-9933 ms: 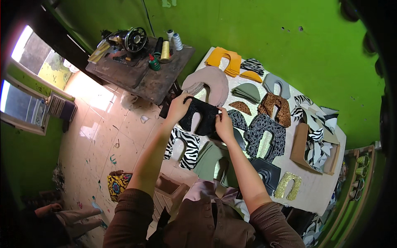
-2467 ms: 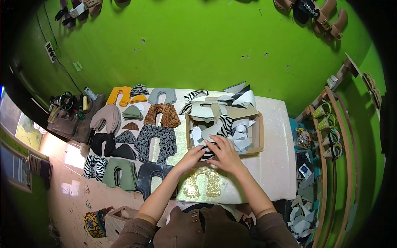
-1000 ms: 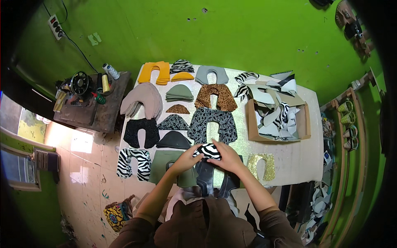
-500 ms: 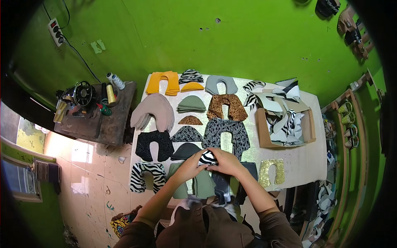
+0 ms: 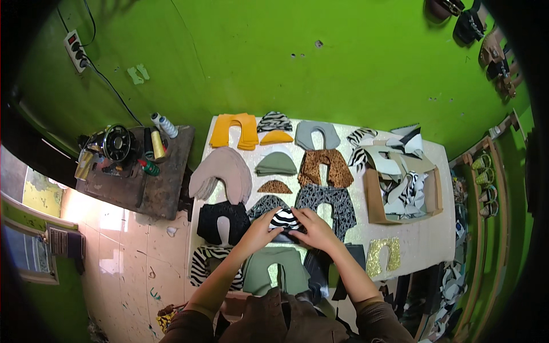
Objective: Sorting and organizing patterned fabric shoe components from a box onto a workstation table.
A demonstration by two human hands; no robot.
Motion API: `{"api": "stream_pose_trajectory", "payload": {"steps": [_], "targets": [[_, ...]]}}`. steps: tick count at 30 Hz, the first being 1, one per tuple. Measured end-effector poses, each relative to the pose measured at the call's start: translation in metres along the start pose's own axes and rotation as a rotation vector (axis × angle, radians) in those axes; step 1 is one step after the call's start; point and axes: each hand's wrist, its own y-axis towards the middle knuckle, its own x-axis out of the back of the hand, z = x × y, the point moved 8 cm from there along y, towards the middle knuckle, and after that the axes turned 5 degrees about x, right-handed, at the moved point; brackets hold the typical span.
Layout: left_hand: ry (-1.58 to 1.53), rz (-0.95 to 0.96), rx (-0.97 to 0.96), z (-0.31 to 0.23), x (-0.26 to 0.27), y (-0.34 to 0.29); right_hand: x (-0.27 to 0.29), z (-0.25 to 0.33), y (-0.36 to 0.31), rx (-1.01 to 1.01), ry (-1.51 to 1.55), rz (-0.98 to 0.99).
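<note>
Between my two hands is a zebra-striped half-moon stack of cut pieces (image 5: 284, 219). My left hand (image 5: 260, 233) grips its left end, thumb toward me. My right hand (image 5: 315, 231) has hold of the right end. Just beyond it lie a dark patterned half-moon piece (image 5: 266, 203) and a grey-and-black patterned U-shaped stack (image 5: 327, 197). Nearer to me are green U-shaped pieces (image 5: 277, 260), partly under my arms. A black textured U-shaped piece (image 5: 217, 220) and a zebra U-shaped piece (image 5: 207, 262) lie left of my left hand.
Yellow (image 5: 226, 140), beige (image 5: 220, 166) and leopard-print (image 5: 320, 166) pieces cover the table's far part. A cardboard box of scraps (image 5: 374, 200) stands at right, near a gold glittery piece (image 5: 374, 251). At left is a sewing machine (image 5: 117, 143) with thread spools (image 5: 166, 127).
Both hands still hold the zebra pieces, now spread slightly farther apart and showing more of the stripes. The whole view has shifted, so the table appears lower and farther right.
</note>
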Motion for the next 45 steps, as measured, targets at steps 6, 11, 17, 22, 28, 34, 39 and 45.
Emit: {"api": "stream_pose_trajectory", "payload": {"steps": [6,11,17,22,28,34,39,45], "targets": [[0.120,-0.054,-0.044,-0.018,0.033,0.058,0.030,-0.005,0.053,0.129,-0.226,-0.184],[0.183,-0.219,-0.131,-0.022,0.073,0.136,0.058,-0.041,0.131,0.152,-0.336,-0.302],[0.309,-0.339,-0.190,0.010,0.113,0.212,0.045,-0.094,0.215,0.160,-0.364,-0.297],[0.387,-0.318,-0.115,0.031,0.124,0.255,0.028,-0.133,0.256,0.102,-0.489,-0.290],[0.697,-0.220,-0.058,0.061,0.107,0.275,-0.002,-0.172,0.269,0.011,-0.561,-0.209],[0.905,-0.131,-0.010,0.073,0.093,0.270,-0.007,-0.177,0.265,-0.125,-0.582,-0.120],[0.912,-0.173,-0.017,0.056,0.098,0.257,0.004,-0.160,0.258,-0.126,-0.623,-0.090],[0.867,-0.221,0.005,0.040,0.085,0.210,0.022,-0.120,0.203,0.016,-0.454,-0.243]]}}
